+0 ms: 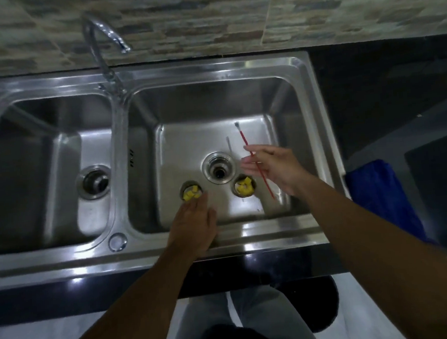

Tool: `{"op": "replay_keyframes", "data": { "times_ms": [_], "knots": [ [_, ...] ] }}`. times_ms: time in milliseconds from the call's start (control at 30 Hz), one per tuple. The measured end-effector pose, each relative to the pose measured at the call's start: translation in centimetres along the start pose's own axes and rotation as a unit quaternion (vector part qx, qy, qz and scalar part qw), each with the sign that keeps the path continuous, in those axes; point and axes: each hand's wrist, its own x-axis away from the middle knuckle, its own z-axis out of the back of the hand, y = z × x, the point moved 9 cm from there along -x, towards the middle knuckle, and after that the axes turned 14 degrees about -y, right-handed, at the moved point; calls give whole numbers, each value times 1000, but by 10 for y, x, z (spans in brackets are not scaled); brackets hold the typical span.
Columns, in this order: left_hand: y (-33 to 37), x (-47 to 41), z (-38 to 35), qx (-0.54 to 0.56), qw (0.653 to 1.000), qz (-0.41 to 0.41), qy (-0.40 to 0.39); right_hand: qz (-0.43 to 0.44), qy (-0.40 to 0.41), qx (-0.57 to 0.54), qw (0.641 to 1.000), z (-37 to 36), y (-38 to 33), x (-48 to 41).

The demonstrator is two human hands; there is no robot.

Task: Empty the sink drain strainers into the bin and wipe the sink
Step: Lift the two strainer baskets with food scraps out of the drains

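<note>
1. Stainless steel double sink (209, 68) in front of me, with the tap (98, 53) at the back between the two bowls.
2. Both strainers are out and sitting on the floor of the right basin (185, 145), one on each side of the open drain hole (218, 171). The left strainer (191, 190) and the right strainer (243, 186) each have yellow food chunks (192, 194) in them.
3. My left hand (192, 225) is down in that basin with the fingers (198, 203) stretched out pretty flat and close together. The tips are right at the near rim of the left strainer, not wrapped round it.
4. My right hand (273, 168) hovers just beside the right strainer, fingers spread and pointing left. It's a bit blurry tbh.
5. A thin red stick (244, 138) with a little brush-like tip runs slanted across my right fingers. Honestly can't tell if I'm pinching it or not.
6. A blue cloth (379, 197) sits on the dark counter (383, 76) right of the sink, well apart from both hands.
</note>
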Motion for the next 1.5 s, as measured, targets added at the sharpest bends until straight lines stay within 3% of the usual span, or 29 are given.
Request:
{"op": "replay_keyframes", "data": {
  "times_ms": [267,433,533,633,733,833,1067,1233,1467,1500],
  "knots": [
    [-94,-21,19,81,991,87,-62,28,-43,-99,994,-60,26,-26],
    [-100,-48,4,105,982,94,-128,108,97,84,986,-59,27,-34],
    [-101,-65,-2,97,982,89,-135,122,128,176,968,-60,38,-39],
    [-102,-80,-6,87,984,79,-135,100,108,293,945,-62,55,-45],
    [-103,-90,-10,86,984,72,-142,105,72,420,898,-69,66,-50],
    [-101,-97,-16,79,983,61,-155,122,28,420,899,-77,74,-54],
    [-97,-109,-13,43,991,34,-120,184,-24,521,834,-88,78,-60],
    [-92,-103,-7,41,991,22,-124,61,-53,466,881,-82,91,-55],
    [-75,-69,19,99,990,11,-98,28,-7,441,897,-82,77,-27],
    [-70,-63,24,107,990,5,-90,27,6,462,887,-81,75,-22]
  ]
}}
